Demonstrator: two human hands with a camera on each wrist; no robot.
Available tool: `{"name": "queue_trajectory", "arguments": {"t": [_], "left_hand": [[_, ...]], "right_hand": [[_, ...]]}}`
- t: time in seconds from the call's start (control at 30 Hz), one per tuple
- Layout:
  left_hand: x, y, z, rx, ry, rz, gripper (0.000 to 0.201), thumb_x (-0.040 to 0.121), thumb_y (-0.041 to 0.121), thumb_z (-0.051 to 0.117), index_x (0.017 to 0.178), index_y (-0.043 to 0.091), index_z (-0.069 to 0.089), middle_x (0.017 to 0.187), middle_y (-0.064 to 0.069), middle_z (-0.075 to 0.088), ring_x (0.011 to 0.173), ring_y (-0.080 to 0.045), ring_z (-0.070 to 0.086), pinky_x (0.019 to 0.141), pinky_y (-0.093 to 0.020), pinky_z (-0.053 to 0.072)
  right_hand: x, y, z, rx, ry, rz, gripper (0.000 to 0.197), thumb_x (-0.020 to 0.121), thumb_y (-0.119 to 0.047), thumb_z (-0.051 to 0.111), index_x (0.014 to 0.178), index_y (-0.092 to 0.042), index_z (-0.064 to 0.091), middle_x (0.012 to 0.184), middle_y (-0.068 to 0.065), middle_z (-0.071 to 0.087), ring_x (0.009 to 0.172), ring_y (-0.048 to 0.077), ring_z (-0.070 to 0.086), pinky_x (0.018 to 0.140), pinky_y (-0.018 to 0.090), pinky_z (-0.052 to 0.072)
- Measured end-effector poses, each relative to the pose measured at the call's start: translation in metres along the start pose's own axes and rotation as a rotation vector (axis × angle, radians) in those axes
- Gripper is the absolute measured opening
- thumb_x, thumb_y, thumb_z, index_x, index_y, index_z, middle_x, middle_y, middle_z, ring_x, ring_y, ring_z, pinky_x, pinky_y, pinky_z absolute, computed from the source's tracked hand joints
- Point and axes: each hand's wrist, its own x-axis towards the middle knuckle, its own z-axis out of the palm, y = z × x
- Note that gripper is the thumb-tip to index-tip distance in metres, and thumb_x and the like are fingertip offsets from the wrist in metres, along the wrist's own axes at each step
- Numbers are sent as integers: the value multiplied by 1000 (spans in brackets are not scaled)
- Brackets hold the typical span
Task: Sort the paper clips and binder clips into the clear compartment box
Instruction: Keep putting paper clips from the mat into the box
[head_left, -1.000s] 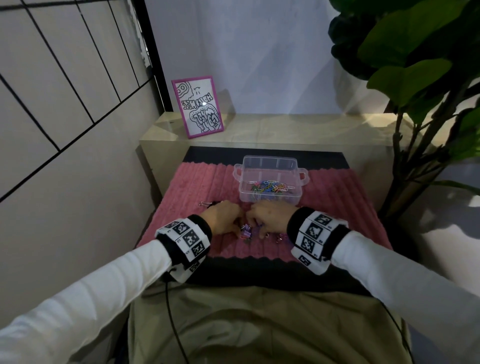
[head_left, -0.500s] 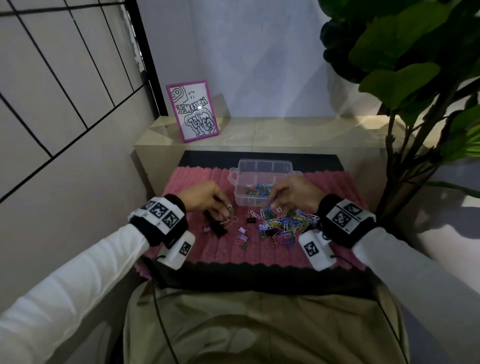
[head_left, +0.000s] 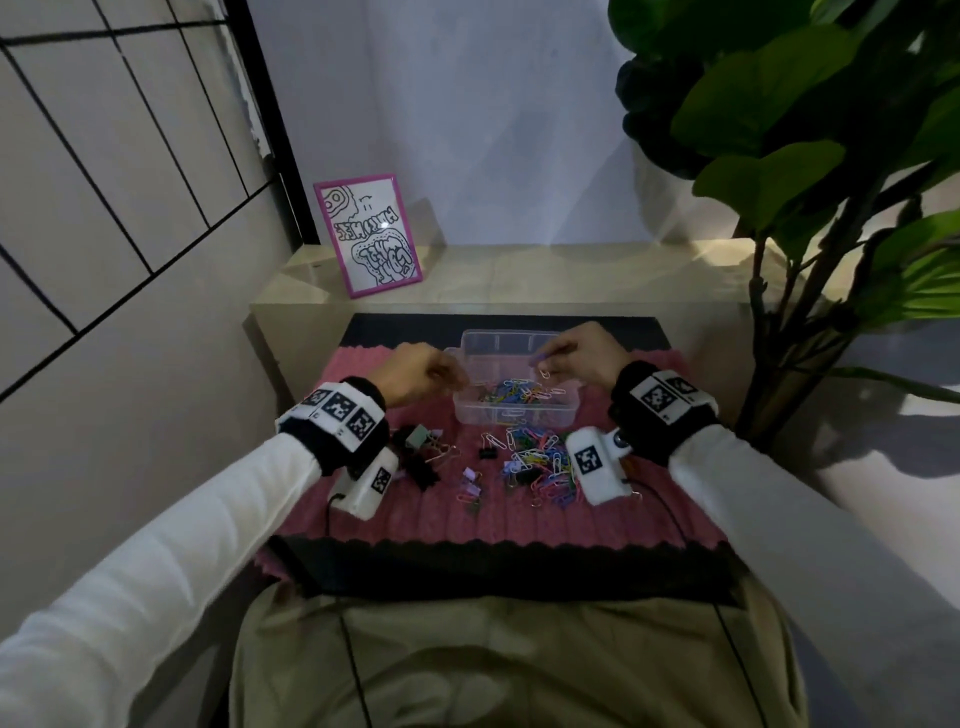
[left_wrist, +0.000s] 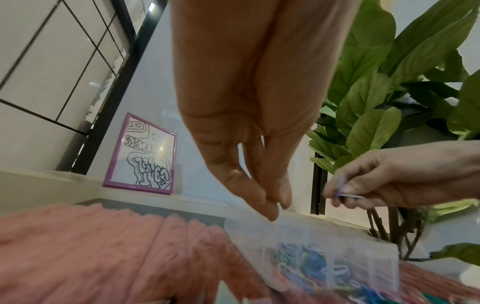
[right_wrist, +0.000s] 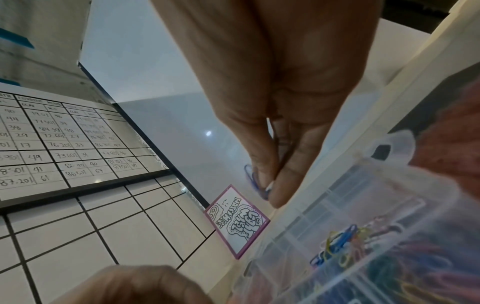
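Note:
The clear compartment box (head_left: 470, 410) stands on the pink mat, its near compartments holding coloured paper clips (head_left: 517, 391). My right hand (head_left: 543, 364) hovers over the box's right part and pinches a blue paper clip (right_wrist: 255, 183); a white clip (head_left: 544, 372) dangles below it. At the box's left rim, my left hand (head_left: 457, 382) has its fingertips (left_wrist: 270, 202) pressed together, and nothing shows between them. A loose pile of paper clips (head_left: 540, 462) lies in front of the box, with a black binder clip (head_left: 487, 448), a green one (head_left: 418, 435) and a lilac one (head_left: 469, 475) to its left.
The pink ribbed mat (head_left: 467, 519) lies on a black surface. Behind it on a pale ledge (head_left: 519, 275) leans a purple-framed drawing (head_left: 369, 236). A big leafy plant (head_left: 805, 156) stands at the right, and a tiled wall closes the left.
Both hands rose from the clips on the mat and moved forward to the box. The right one carried paper clips over it; the left one came to the box's left rim.

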Motion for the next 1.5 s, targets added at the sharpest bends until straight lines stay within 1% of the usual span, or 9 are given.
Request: {"name": "queue_trajectory", "arguments": {"t": [0.17,0.33,0.47,0.57,0.67,0.93,1.13,1.33,1.5], "left_hand": [[-39,-7,2,14,-68,-6,25,83,1,58,104,11,67,103,-3,69,89,-13,63,79,-23,51],[-59,1,31,-117,-208,20,19,86,2,56,99,9,67,87,-3,69,59,8,60,60,-11,50],[-57,12,56,-31,-264,128,24,82,5,62,105,9,67,102,-6,69,87,-2,63,74,-4,43],[-50,19,67,62,-279,138,34,75,18,71,108,12,64,115,-9,57,103,-19,57,90,-25,44],[-47,19,74,105,-251,144,39,69,17,76,104,6,62,118,-11,52,104,-22,52,88,-25,40],[-49,5,67,-171,-202,33,38,71,-3,71,105,4,54,95,-7,67,65,10,58,62,-2,44],[-52,-4,38,-223,-122,-14,45,70,9,75,112,15,58,101,2,66,86,-8,60,71,-5,42],[-41,5,19,-106,-63,13,19,78,11,68,97,8,70,93,0,70,72,1,57,64,4,38],[-13,27,41,130,-92,147,15,83,3,59,96,3,67,100,-10,69,89,-15,61,82,-15,42]], "right_hand": [[6,-15,23,-213,-3,-28,25,84,6,53,99,-4,69,104,16,69,96,24,65,93,31,51],[-15,-19,39,-441,-47,-258,29,87,7,47,107,-3,65,110,13,68,102,22,63,96,32,48],[-38,-16,40,-627,-297,-325,18,86,-6,58,101,-10,67,102,6,69,92,16,62,84,28,48],[-48,-9,46,-767,-444,-317,14,82,-10,65,96,-11,67,95,5,69,78,10,55,72,24,44],[-49,-3,57,-803,-515,-297,20,79,-13,68,98,-8,63,94,7,63,79,11,49,67,22,33],[-42,3,47,-688,-396,-230,6,78,-13,69,82,-12,66,80,-5,59,75,9,53,70,25,39],[-43,-1,29,-382,-268,-131,8,78,-6,68,82,-11,63,72,-8,61,65,0,55,54,2,40],[-41,1,29,-161,-158,-77,14,80,-4,66,75,-14,59,68,0,63,59,12,59,60,24,50],[-43,5,25,84,-150,-12,10,80,0,65,79,-7,58,63,4,66,51,10,64,48,20,51]]}}
